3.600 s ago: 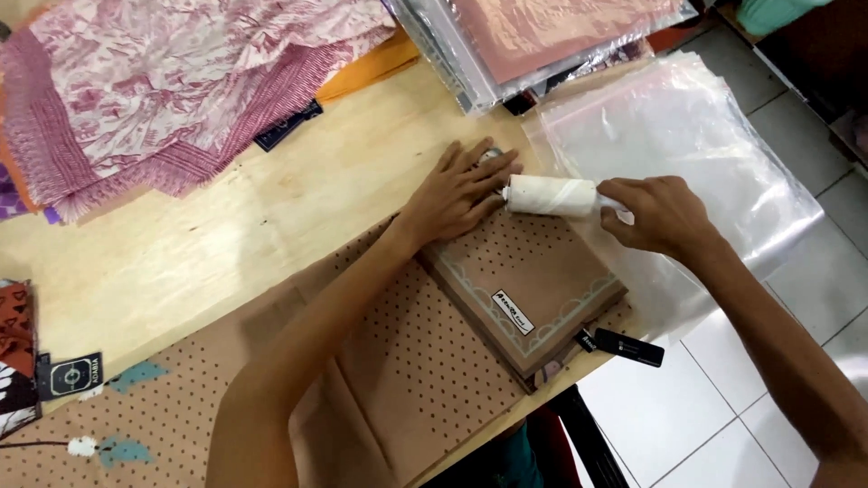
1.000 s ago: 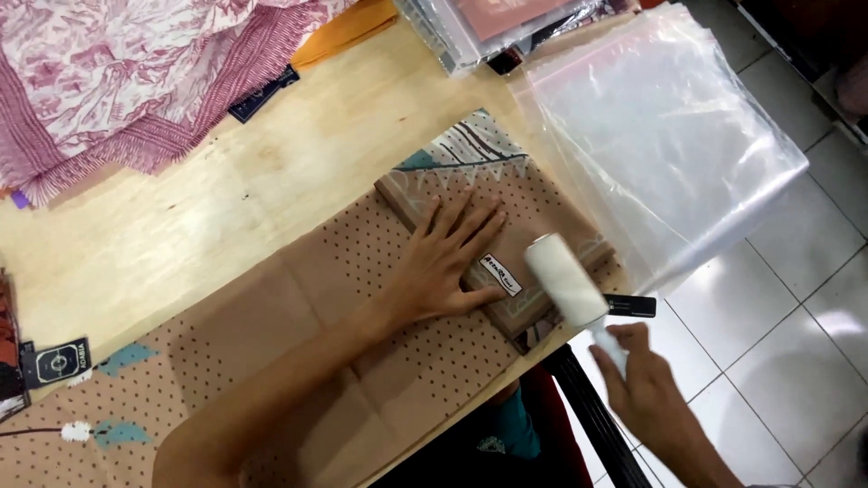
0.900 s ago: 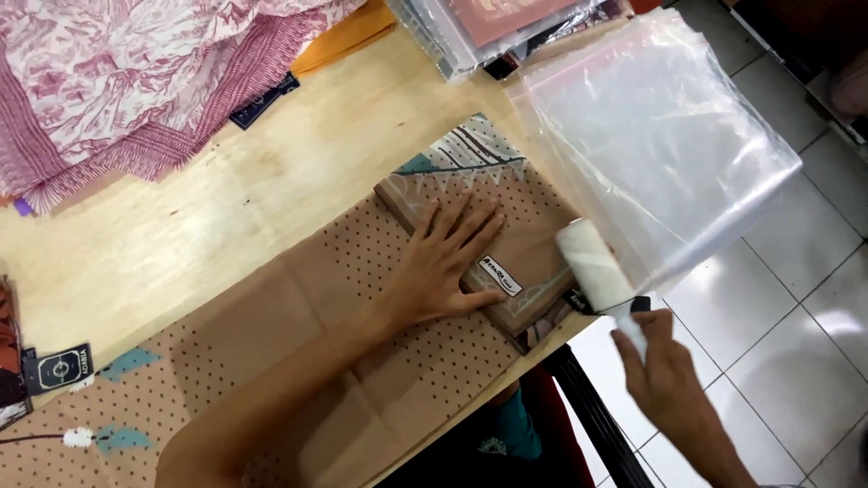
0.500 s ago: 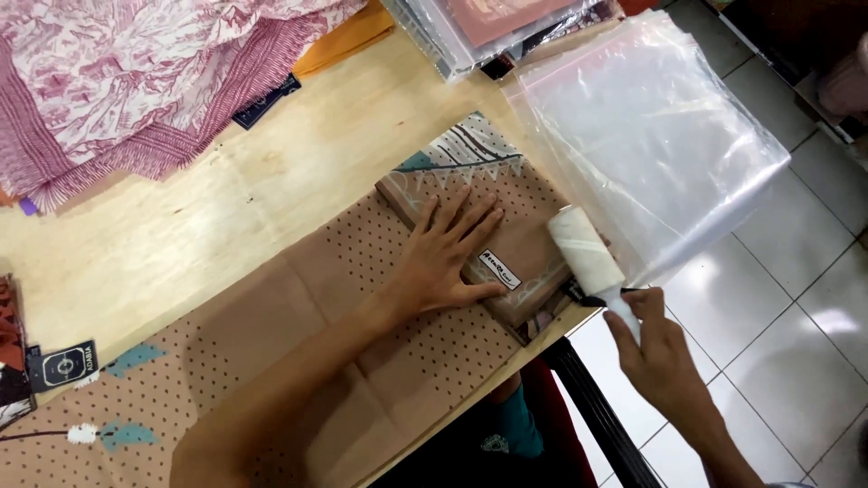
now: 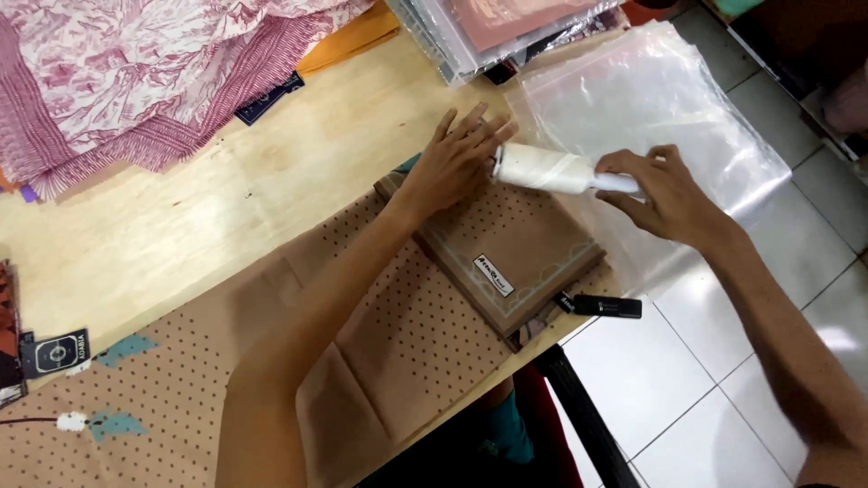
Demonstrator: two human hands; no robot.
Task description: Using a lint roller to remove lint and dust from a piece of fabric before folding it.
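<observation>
Your right hand [image 5: 665, 194] is closed around the handle of a white lint roller [image 5: 542, 169], fingers wrapped over the top and the thumb underneath. The roller lies nearly level, its white drum resting on the far edge of a folded brown cloth [image 5: 511, 253]. Your left hand [image 5: 452, 163] lies flat with fingers spread and pressed down on that same far edge, its fingertips touching the drum's end.

The folded brown cloth sits near the desk's [image 5: 163, 226] right edge, with a pale border line and a small white label [image 5: 493, 274] on its top. It rests on a larger dotted brown fabric [image 5: 380, 361] spread open across the desk's near side, under your left forearm. A small black tag [image 5: 606, 306] hangs just beside the cloth, past the desk's edge.

Beyond the roller, clear plastic bags [image 5: 651, 108] lie in a loose stack overhanging the desk, above the white tiled floor [image 5: 723, 380]. At the far left, pink patterned fabric [image 5: 136, 72] is heaped on the desk, and bagged cloths [image 5: 506, 23] are stacked at the top.
</observation>
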